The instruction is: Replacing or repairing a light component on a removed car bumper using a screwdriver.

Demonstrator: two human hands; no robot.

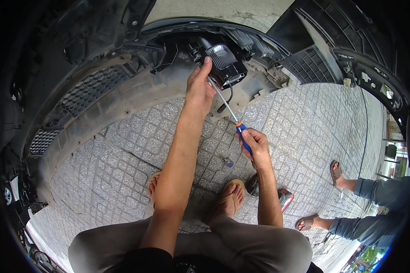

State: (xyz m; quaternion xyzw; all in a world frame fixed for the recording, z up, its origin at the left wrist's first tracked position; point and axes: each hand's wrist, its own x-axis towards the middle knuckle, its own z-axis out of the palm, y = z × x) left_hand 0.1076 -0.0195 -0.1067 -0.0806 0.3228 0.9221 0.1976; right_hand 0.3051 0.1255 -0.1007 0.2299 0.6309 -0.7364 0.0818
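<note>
In my closed right hand (254,146) is a screwdriver (244,136) with a blue and orange handle. Its long metal shaft slants up and left to the side of a black box-shaped unit with cooling fins (223,59). My left hand (199,86) grips the unit's left edge, thumb on top, its other fingers curled and partly hidden beneath. The screwdriver's tip is hidden by the left hand and the unit. A short black cable (231,93) with a plug on its end hangs from the unit. The unit sits against the inner side of a dark car bumper (137,93).
The bumper curves around the far side, with a honeycomb grille (89,88) at left. A red and black tool (284,199), partly hidden, lies by my right forearm. A small blue item (228,162) rests on the paving (300,132). Another person's sandalled feet (336,173) stand at right.
</note>
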